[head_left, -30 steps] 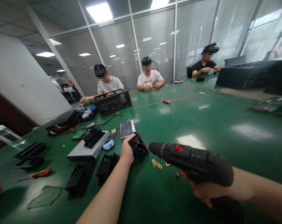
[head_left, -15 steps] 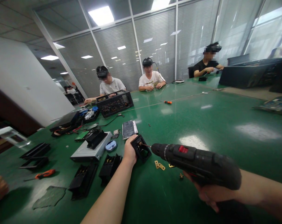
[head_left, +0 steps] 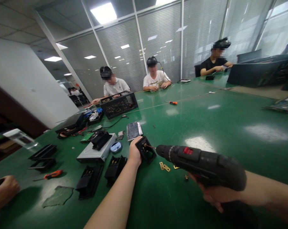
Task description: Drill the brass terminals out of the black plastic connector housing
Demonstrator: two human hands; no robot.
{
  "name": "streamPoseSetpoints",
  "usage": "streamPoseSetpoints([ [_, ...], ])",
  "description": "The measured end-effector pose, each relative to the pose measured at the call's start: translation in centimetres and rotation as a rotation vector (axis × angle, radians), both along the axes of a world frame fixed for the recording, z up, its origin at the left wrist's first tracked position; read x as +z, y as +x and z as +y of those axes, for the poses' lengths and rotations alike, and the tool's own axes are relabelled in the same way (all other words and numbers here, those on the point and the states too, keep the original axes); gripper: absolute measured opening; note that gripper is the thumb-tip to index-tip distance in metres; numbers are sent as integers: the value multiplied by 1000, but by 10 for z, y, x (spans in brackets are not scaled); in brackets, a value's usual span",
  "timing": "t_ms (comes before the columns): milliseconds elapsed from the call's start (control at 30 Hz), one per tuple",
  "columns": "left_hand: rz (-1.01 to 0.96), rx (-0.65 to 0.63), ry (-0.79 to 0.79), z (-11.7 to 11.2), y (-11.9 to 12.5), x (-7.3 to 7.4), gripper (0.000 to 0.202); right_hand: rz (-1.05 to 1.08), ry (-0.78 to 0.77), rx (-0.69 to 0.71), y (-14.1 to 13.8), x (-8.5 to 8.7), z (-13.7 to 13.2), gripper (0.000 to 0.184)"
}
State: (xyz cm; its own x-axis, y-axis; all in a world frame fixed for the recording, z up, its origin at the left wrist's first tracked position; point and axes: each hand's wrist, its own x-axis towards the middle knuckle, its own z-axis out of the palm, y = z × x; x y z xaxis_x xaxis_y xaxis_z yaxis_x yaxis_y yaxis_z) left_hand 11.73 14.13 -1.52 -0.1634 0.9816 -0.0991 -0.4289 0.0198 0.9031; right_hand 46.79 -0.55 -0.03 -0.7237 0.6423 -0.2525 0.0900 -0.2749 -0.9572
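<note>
My left hand grips a black plastic housing by its left side, holding it tilted over the table. Brass-coloured fittings show inside its open frame. A black cordless drill with a red switch on top is in my right hand, whose fingers wrap the handle below. The drill's thin bit points left and reaches into the housing at the brass fittings. Just right of the housing lie several flat brass plates, and a small brass piece rests under the drill.
Two black housings lie left of my forearm. Behind them are a silver disc drive, a blue round case and an orange screwdriver. Another person's hand is at the left edge. Several people sit across the green table.
The view has shifted slightly, so the table things appear a little further right. Both hands keep their holds, and the bit stays in the housing. The other person's hand at left shows more.
</note>
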Motion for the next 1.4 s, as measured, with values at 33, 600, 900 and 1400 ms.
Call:
streamPoseSetpoints([
  [33,0,3,-1,0,0,0,35,-3,-10,0,0,2,0,74],
  [600,-6,22,-49,0,3,5,28,-116,489,-160,-1,15,-9,54],
  [900,17,2,27,3,2,4,30,-137,321,-372,-16,57,-35,50],
  [1400,11,-14,56,5,-4,-1,31,122,34,2,0,4,0,53],
])
